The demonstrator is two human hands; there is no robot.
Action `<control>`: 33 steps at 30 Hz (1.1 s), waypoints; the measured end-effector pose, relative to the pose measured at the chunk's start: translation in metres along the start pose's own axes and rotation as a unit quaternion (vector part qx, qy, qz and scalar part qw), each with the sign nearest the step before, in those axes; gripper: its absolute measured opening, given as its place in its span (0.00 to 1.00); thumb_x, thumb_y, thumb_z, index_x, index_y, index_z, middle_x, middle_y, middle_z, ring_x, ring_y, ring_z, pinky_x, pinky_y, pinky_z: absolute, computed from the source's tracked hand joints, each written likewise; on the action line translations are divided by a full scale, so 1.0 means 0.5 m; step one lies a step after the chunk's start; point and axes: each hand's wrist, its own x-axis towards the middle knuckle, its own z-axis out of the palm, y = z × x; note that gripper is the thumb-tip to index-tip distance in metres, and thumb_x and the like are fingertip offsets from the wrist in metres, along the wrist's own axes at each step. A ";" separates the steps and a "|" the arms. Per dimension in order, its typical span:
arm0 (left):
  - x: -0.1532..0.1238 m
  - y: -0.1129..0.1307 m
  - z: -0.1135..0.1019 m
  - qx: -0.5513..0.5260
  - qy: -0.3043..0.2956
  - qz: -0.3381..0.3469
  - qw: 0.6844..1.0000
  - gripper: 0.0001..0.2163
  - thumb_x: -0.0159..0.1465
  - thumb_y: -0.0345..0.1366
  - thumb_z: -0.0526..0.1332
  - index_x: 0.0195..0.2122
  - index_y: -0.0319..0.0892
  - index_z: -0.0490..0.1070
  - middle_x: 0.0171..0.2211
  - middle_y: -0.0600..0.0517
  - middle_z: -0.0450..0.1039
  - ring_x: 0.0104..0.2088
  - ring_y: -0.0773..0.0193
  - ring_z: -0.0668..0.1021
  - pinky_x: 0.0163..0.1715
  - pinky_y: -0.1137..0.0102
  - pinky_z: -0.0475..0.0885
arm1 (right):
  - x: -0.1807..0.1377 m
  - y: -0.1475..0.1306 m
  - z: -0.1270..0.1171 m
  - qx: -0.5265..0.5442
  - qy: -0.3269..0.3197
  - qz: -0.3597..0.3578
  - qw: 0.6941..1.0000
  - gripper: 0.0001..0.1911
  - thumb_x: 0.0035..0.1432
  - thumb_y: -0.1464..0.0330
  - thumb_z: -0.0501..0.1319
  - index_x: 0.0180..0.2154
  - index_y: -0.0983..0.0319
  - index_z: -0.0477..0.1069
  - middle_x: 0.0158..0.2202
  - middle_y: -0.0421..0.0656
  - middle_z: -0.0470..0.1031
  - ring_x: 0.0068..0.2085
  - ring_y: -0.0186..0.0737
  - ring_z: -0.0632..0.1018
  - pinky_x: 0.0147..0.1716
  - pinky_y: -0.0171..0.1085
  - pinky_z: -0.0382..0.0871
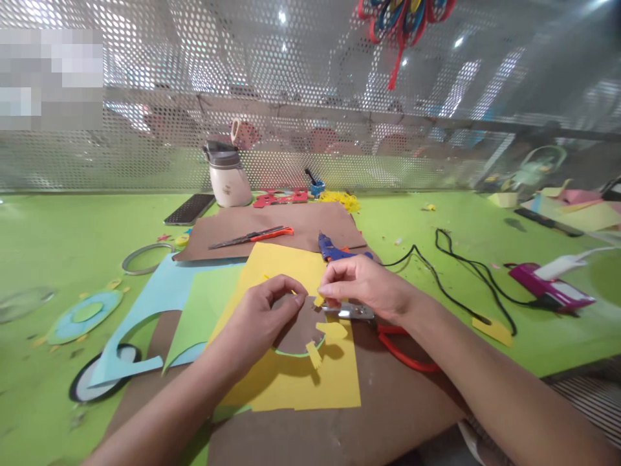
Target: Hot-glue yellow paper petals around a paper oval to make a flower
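A brown cardboard disc (297, 327) with a green rim lies on a yellow paper sheet (281, 388), and yellow paper tabs (314, 355) stick out from its edge. Over the disc's upper left side, my left hand (262, 317) is closed, thumb and forefinger meeting at the tips; what they pinch is too small to make out. Just right of those fingertips, my right hand (363, 285) pinches a small yellow paper piece (319, 301) at the disc's upper right edge. Red-handled scissors (352, 312) lie beneath my right hand, partly hidden by it.
Beyond the hands are a blue glue gun (330, 248) and orange-handled scissors (252, 237) on cardboard (223, 226). Cut blue paper (145, 304) lies left. Behind stand a white bottle (230, 184) and a phone (190, 209). A purple power strip (553, 288) with black cords sits right.
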 end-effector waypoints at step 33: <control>-0.008 0.012 0.004 0.046 0.030 0.025 0.998 0.12 0.55 0.44 0.61 0.35 0.43 0.71 0.20 0.57 0.68 0.19 0.68 0.67 0.17 0.77 0.61 | 0.002 0.011 0.017 -0.032 0.017 0.003 0.999 0.10 0.50 0.64 0.65 0.26 0.63 0.69 0.19 0.37 0.71 0.21 0.31 0.72 0.23 0.33 0.68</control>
